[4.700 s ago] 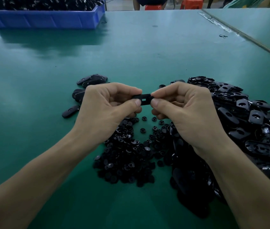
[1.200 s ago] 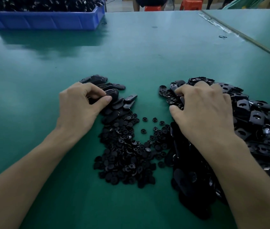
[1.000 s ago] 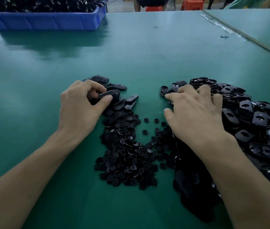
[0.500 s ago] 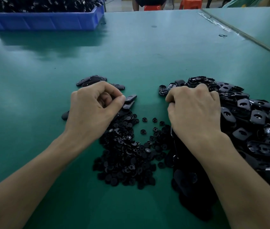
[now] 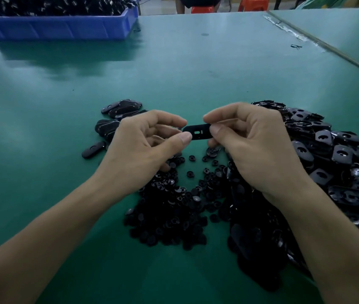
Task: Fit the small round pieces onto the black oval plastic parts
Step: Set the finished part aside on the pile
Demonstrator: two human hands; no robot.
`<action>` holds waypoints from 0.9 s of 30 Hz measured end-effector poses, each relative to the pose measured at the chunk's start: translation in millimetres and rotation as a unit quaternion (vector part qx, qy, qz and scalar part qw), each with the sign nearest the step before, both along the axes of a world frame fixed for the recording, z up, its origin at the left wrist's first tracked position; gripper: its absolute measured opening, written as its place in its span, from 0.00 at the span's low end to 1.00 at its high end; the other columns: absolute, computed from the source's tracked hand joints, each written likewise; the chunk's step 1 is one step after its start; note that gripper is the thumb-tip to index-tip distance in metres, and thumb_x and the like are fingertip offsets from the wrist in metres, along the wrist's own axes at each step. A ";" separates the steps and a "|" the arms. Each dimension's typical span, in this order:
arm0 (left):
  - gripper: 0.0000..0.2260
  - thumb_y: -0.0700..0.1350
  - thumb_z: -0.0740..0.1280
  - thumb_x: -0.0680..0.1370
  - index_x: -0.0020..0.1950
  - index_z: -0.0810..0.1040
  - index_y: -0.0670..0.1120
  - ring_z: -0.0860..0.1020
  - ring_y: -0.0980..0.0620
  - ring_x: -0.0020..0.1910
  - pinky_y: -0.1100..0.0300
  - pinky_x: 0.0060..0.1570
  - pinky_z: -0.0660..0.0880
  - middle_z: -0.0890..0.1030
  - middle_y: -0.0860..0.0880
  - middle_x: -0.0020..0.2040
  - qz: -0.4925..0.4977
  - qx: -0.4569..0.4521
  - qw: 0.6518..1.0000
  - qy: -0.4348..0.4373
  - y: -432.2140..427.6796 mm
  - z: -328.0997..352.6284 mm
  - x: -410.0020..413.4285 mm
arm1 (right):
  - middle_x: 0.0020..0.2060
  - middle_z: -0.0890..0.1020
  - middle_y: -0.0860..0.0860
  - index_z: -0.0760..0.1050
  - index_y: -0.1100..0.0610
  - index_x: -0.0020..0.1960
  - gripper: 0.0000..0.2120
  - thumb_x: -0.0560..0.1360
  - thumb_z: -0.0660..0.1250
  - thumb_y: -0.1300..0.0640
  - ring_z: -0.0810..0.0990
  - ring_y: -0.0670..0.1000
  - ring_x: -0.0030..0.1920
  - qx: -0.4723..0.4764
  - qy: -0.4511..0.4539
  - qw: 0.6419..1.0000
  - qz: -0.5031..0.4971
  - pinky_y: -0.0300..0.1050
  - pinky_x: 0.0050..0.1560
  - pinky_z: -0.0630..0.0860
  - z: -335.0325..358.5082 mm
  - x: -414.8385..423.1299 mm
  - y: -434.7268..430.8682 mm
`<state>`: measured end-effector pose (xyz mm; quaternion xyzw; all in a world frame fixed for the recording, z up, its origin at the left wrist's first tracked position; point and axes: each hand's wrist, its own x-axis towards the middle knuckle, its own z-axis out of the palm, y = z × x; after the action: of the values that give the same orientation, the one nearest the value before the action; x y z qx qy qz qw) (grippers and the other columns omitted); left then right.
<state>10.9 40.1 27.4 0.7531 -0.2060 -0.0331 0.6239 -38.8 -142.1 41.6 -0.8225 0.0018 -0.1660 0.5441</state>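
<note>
A: Far left, back of the bench?
B: Blue bin (image 5: 60,29) at the far-left edge of the green table (image 5: 196,73), heaped with black parts.

A: Nearer in?
B: Small cluster of ovals (image 5: 121,109) lying flat on the table, just beyond and left of the left hand.

A: Left hand, pose?
B: Forearm enters from lower left, angled toward centre. Left hand (image 5: 143,148) is raised off the table with its back to the camera. Thumb and forefinger are drawn into a narrow pinch on the left end of one oval part (image 5: 197,132). Other fingers curl underneath; cannot tell whether they hold anything.

A: The part itself?
B: In the air between both hands, long axis left to right, slotted face toward the camera. Below it on the table lies the pile of round pieces (image 5: 174,207), with a few strays at its far edge.

A: Right hand?
B: Forearm enters from lower right. Right hand (image 5: 255,145) is raised, thumb and forefinger pinching the part's right end, remaining fingers folded behind.

A: Further right?
B: Large heap of loose ovals (image 5: 338,154), touching the round pieces and running under the right forearm.
</note>
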 end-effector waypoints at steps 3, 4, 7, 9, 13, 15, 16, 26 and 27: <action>0.03 0.43 0.75 0.73 0.45 0.83 0.50 0.82 0.54 0.33 0.64 0.28 0.76 0.84 0.50 0.35 0.000 -0.017 1.000 0.006 -0.4 0.2 0.7 | 0.37 0.86 0.48 0.81 0.49 0.46 0.10 0.78 0.69 0.64 0.85 0.44 0.38 0.035 0.010 0.999 0.019 0.40 0.41 0.81 -1.1 0.8 0.4; 0.04 0.41 0.74 0.74 0.45 0.82 0.49 0.81 0.54 0.32 0.65 0.27 0.75 0.84 0.50 0.35 0.003 -0.019 1.000 0.007 -0.3 0.2 1.1 | 0.36 0.86 0.48 0.82 0.49 0.46 0.10 0.77 0.70 0.64 0.86 0.45 0.39 0.041 0.015 0.999 0.022 0.41 0.42 0.82 -1.4 0.8 0.7; 0.04 0.39 0.73 0.75 0.45 0.82 0.47 0.80 0.55 0.31 0.65 0.27 0.75 0.84 0.49 0.35 0.001 -0.025 1.000 0.004 -1.0 0.9 0.2 | 0.37 0.86 0.47 0.83 0.50 0.47 0.09 0.75 0.73 0.64 0.86 0.46 0.40 0.044 0.022 0.999 0.022 0.42 0.46 0.83 -3.0 0.7 1.5; 0.04 0.39 0.73 0.74 0.45 0.82 0.48 0.80 0.55 0.31 0.65 0.27 0.75 0.84 0.49 0.36 0.000 -0.027 1.000 -0.005 -2.1 1.2 -0.6 | 0.36 0.85 0.47 0.83 0.50 0.46 0.06 0.74 0.75 0.61 0.85 0.48 0.39 0.031 0.023 0.999 0.017 0.45 0.45 0.83 -3.8 0.2 1.5; 0.05 0.43 0.72 0.71 0.46 0.82 0.51 0.80 0.52 0.33 0.63 0.27 0.76 0.82 0.49 0.37 -0.001 -0.044 0.999 -0.006 -3.3 0.7 -1.2 | 0.32 0.85 0.49 0.82 0.51 0.45 0.04 0.74 0.76 0.58 0.85 0.53 0.36 0.035 0.026 0.999 0.023 0.57 0.46 0.83 -3.0 -1.6 2.6; 0.06 0.44 0.73 0.71 0.46 0.83 0.53 0.80 0.53 0.35 0.62 0.29 0.77 0.83 0.50 0.39 -0.017 -0.041 0.999 -0.010 -3.6 0.0 -2.3 | 0.33 0.85 0.49 0.82 0.51 0.44 0.05 0.74 0.75 0.59 0.85 0.51 0.35 0.046 0.022 0.998 0.035 0.56 0.46 0.83 -2.0 -1.8 3.1; 0.06 0.44 0.74 0.71 0.46 0.83 0.53 0.80 0.54 0.35 0.61 0.31 0.78 0.83 0.51 0.39 -0.027 -0.038 0.999 -0.014 -3.9 -0.3 -3.2 | 0.33 0.85 0.49 0.82 0.51 0.43 0.05 0.74 0.75 0.60 0.85 0.49 0.35 0.051 0.020 0.998 0.043 0.53 0.44 0.83 -2.1 -1.5 3.0; 0.07 0.40 0.72 0.76 0.51 0.80 0.50 0.84 0.51 0.44 0.61 0.39 0.81 0.83 0.49 0.43 0.002 -0.088 0.996 -0.004 -5.8 -5.2 0.3 | 0.36 0.85 0.44 0.84 0.52 0.53 0.06 0.78 0.70 0.59 0.83 0.42 0.40 -0.133 -0.008 0.991 -0.015 0.37 0.46 0.79 -14.2 0.7 3.5; 0.08 0.37 0.70 0.78 0.52 0.79 0.50 0.85 0.51 0.45 0.61 0.39 0.81 0.82 0.48 0.44 0.010 -0.089 0.996 -0.007 -5.9 -6.6 1.2 | 0.39 0.85 0.44 0.84 0.52 0.55 0.08 0.78 0.69 0.58 0.82 0.43 0.42 -0.191 -0.001 0.981 -0.028 0.41 0.50 0.79 -15.1 0.9 3.9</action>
<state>12.0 34.2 20.8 0.6970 -0.2049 -0.0038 0.6872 -37.9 -138.3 26.5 -0.9107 -0.0077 -0.1792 0.3720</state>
